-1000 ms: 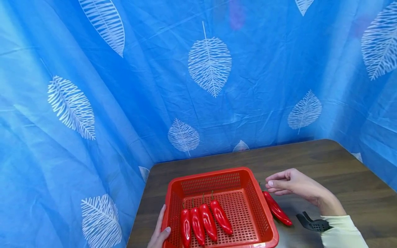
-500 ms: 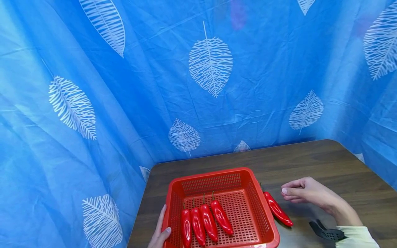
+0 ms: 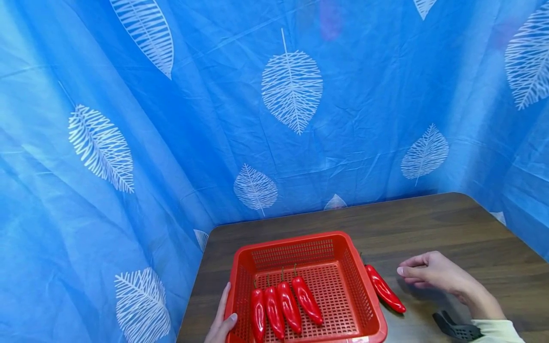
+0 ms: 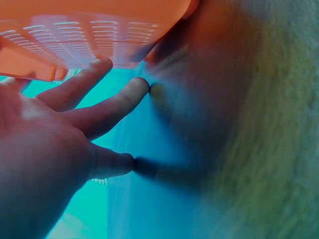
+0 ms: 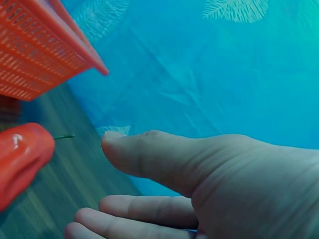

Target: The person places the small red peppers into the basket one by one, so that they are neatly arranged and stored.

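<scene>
A red plastic basket point(image 3: 291, 240) holds several glossy red chili peppers point(image 3: 288, 307) lying side by side, green stems pointing away. At its left side my left hand point(image 3: 220, 319) holds the rim, thumb over the edge and fingers along the outside. In the left wrist view, the fingers point(image 4: 107, 112) of that hand are straight and spread under the basket wall. One more red chili pepper point(image 3: 385, 289) lies on the table against the basket's right side. To the right of that pepper, my right hand point(image 3: 442, 274) hovers with loosely bent fingers and nothing between thumb and fingertips.
The dark wooden table point(image 3: 433, 219) extends behind and right of the basket. A blue curtain point(image 3: 206, 119) with white leaf prints hangs around the table's back and sides. A black wrist mount point(image 3: 456, 327) sits at the right sleeve.
My right hand has drawn back to the right and toward me, away from the pepper beside the basket. The left hand, basket and peppers stay where they were.
</scene>
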Available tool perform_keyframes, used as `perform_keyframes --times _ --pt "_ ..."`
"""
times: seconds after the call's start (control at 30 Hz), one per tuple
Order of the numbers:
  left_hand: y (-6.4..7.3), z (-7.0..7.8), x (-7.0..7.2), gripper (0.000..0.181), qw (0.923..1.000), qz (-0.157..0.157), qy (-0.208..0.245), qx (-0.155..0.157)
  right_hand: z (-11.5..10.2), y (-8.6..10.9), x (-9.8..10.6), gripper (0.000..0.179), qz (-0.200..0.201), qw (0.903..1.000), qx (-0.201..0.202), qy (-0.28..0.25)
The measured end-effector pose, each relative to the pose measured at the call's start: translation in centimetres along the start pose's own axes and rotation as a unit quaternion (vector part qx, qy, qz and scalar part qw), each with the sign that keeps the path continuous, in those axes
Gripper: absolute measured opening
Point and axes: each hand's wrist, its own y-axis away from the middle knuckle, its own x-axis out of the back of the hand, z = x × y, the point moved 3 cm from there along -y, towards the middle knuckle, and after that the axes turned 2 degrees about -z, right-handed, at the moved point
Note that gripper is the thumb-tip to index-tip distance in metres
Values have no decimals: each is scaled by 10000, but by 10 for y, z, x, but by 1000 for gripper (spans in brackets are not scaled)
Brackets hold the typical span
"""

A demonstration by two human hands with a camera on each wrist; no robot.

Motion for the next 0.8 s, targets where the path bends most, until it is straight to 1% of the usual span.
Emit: perform_keyframes --times 0.13,0.23,0.43,0.6,0.7,0.8 --pt "0 0 0 90 9999 -5 -119 -102 2 -3 -6 52 25 9999 28 125" --pt "0 -1 0 90 9999 5 -62 -81 3 -5 -11 49 68 9997 -11 214" --pt "0 -2 -1 89 10000 -23 -8 -56 2 -12 -21 51 197 9986 -180 460" --pt "0 -1 0 90 10000 12 10 -29 0 -18 -28 47 281 9974 -165 638" --pt "0 -1 -1 89 10000 27 -25 -65 -3 -20 -32 45 378 9947 -116 947" --pt "0 -2 -1 89 10000 37 -7 -41 -8 -22 -35 44 510 9901 5 1310"
